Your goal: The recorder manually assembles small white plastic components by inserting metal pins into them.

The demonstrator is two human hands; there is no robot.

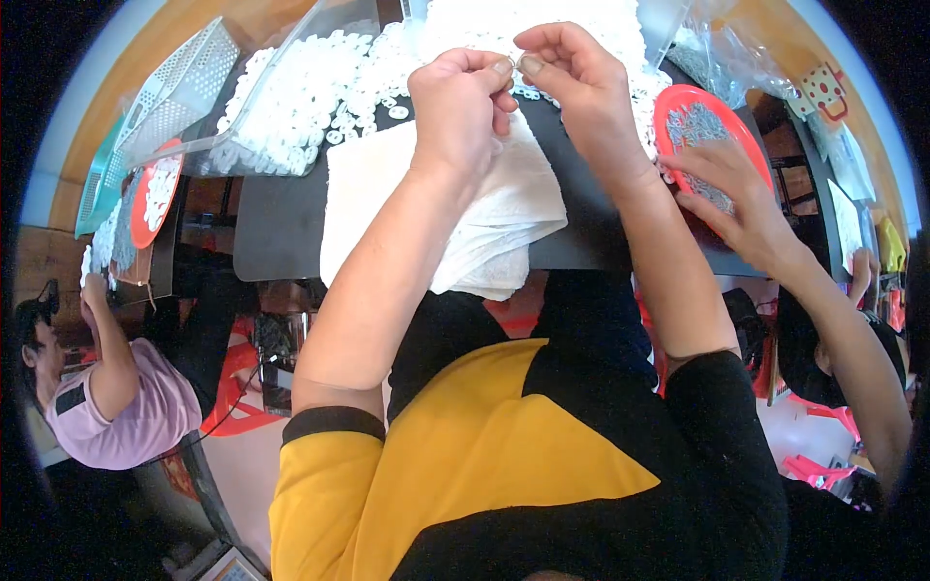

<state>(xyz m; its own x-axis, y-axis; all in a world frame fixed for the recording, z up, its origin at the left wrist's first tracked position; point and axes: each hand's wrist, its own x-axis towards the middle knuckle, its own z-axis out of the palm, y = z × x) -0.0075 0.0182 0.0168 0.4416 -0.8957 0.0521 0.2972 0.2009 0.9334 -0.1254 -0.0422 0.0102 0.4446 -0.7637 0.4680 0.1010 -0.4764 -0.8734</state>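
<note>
Between the fingertips of the left hand (453, 108) and the right hand (587, 89), near the top middle of the view, sits a tiny thin piece (518, 62), raised just beyond the far end of a folded white cloth; it is too small to identify. On the left, thumb and forefinger are pressed together, pinching it, with the other fingers curled beneath. On the right, the thumb tip meets its other side while one finger arches above; whether another finger presses from behind I cannot tell. Under the hands, the folded white cloth (373, 198) lies in loose layers on a black tabletop (276, 218). Behind it spreads a heap of small white oval pieces (300, 92), several showing a hole, and a clear plastic bin (199, 144) stands at the heap's left side. To the right, a red dish (663, 108) holds small grey pieces (693, 124), and another person's hand (727, 189) reaches to its near rim. A clear plastic bag (725, 60) lies beyond that dish. Farther left are a white perforated basket (190, 73), a second red dish (144, 229) bearing white bits, and a seated person in a pink shirt (140, 407).
</note>
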